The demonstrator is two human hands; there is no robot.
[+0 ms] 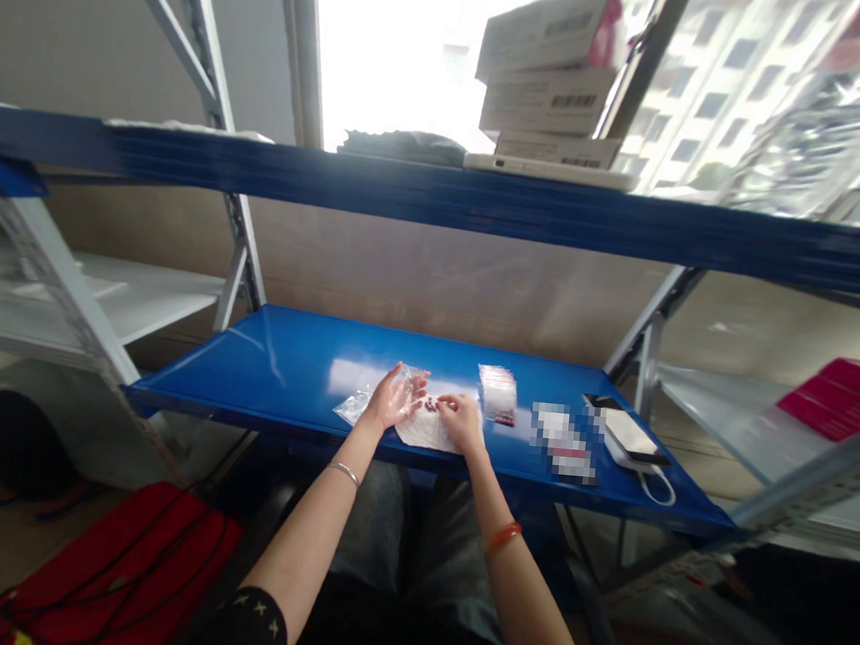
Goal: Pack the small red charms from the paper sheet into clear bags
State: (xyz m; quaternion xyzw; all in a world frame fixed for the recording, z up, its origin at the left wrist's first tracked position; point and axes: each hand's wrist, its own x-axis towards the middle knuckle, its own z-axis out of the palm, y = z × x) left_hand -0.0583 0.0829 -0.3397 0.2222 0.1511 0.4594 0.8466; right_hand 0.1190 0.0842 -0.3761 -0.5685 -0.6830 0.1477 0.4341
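A few small red pieces [432, 403] sit at the near-middle of a blue steel shelf [275, 369], on or just above a white paper sheet [426, 433], between the two hands. A clear plastic bag [352, 407] lies to the left of the sheet, partly under the left hand [395, 397]. That hand's fingers [414, 381] are spread wide and lie flat over the bag, without any visible grip. The right hand [462, 421] is just beside it, with its fingers [447, 401] curled in and reaching toward the red pieces; whether they have hold of one, I cannot tell. A silver bangle [346, 473] circles the left wrist and an orange bracelet [503, 537] the right.

Beyond the fingertips stands a clear packet of red-and-white contents [497, 394]. To its right lie a pixelated packet [562, 442], then a white power bank [631, 435] with a looped white cable [660, 491], and a dark phone [604, 402] at the power bank's far end. On the shelf above, stacked barcoded cartons [549, 72] lean against a bright window. A red booklet [841, 399] lies on a white side shelf at right, and a red bag [100, 565] is on the floor at left
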